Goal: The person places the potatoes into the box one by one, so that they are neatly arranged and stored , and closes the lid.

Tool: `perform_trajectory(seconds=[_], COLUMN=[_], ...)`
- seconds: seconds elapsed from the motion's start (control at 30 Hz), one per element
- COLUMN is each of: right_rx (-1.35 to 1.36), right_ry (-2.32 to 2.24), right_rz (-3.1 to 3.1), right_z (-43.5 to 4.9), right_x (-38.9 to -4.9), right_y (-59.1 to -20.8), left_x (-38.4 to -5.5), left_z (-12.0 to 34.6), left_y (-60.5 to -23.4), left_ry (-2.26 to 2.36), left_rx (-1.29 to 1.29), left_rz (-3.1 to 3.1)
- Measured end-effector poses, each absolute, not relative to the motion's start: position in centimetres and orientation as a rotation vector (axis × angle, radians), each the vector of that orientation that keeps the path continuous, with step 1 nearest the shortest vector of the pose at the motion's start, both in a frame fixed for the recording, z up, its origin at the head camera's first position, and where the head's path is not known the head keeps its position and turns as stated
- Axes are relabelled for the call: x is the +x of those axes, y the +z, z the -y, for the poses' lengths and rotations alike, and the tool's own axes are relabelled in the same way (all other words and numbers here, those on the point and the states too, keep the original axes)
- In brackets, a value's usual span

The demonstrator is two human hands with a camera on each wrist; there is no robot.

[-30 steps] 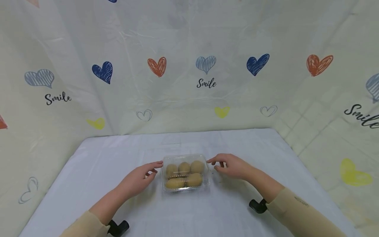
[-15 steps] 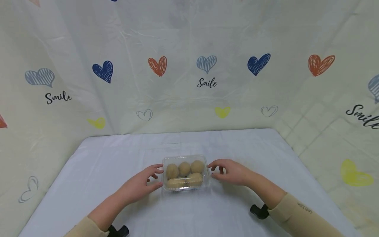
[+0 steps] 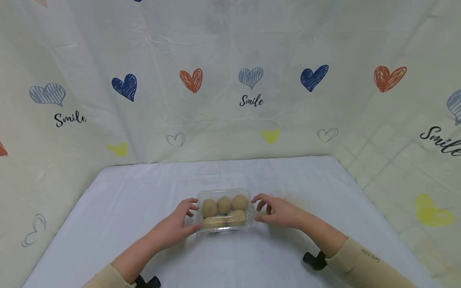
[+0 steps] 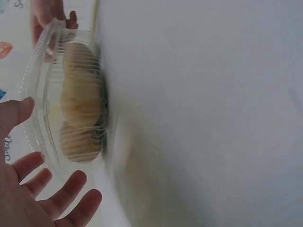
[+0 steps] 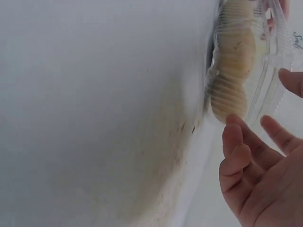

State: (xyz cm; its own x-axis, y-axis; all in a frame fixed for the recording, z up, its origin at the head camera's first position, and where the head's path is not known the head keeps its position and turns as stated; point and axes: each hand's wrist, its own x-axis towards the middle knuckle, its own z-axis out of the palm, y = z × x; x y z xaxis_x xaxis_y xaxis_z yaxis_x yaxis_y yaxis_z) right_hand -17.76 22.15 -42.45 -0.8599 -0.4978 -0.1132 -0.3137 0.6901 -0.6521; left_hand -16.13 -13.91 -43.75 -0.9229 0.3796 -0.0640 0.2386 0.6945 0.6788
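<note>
A clear plastic clamshell box point(image 3: 225, 193) rests on the white table, its lid down. Inside it show several tan, rounded, potato-like pieces point(image 3: 224, 205). At the box's left end is my left hand point(image 3: 173, 228), thumb near the front corner and fingers spread along the side. In the left wrist view its thumb point(image 4: 21, 111) overlaps the ribbed rim. My right hand point(image 3: 282, 211) stands at the opposite end, fingers loosely bent, the tips right by the rim. The right wrist view has its fingers point(image 5: 255, 146) just beside the box wall.
A white cloth covers the table point(image 3: 151, 180). Behind it hangs a pale sheet point(image 3: 216, 44) printed with hearts and "Smile". Small dark specks point(image 5: 182, 127) and brownish stains mark the cloth near the right hand. Black wrist cameras point(image 3: 314, 261) sit under both forearms.
The left hand has spread its thumb and fingers at the box's left end. The right hand has come slightly nearer the viewer. The box stays in place; its lid's glare has shifted.
</note>
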Motion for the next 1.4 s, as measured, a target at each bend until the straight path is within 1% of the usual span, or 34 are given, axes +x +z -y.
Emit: perform_trajectory(seconds=[0.13,0.27,0.37,0.63,0.97,1.4], right_rx=[-0.567,-0.512,-0.496,-0.391,-0.385,-0.346], right_ry=[-1.008,-1.087,-1.141,-1.194,-1.392,-1.473], right_rz=[-2.582,-2.536,-2.509,-2.455,-2.277,-2.188], right_z=[-21.6,-21.0,-20.6,-20.2,-20.4,-20.2], right_x=[-17.4,-17.1,-16.8,-16.7,-16.7,-16.4], right_y=[-42.5,-42.7,-42.9,-43.4,-44.0,-43.9], left_x=[-16.0,-16.0,-16.2,-16.4,-16.4,-16.6], left_z=[13.5,13.3,13.2,13.3,13.5,13.4], left_y=[-43.9,-44.2,-44.4,-44.4,-44.8,-44.6], left_ry=[1.029,1.136,1.231,1.292,1.46,1.442], left_rx=[0.421,0.375,0.374,0.418,0.394,0.385], left_rz=[-2.683,-2.564,-2.456,-2.342,-2.15,-2.125])
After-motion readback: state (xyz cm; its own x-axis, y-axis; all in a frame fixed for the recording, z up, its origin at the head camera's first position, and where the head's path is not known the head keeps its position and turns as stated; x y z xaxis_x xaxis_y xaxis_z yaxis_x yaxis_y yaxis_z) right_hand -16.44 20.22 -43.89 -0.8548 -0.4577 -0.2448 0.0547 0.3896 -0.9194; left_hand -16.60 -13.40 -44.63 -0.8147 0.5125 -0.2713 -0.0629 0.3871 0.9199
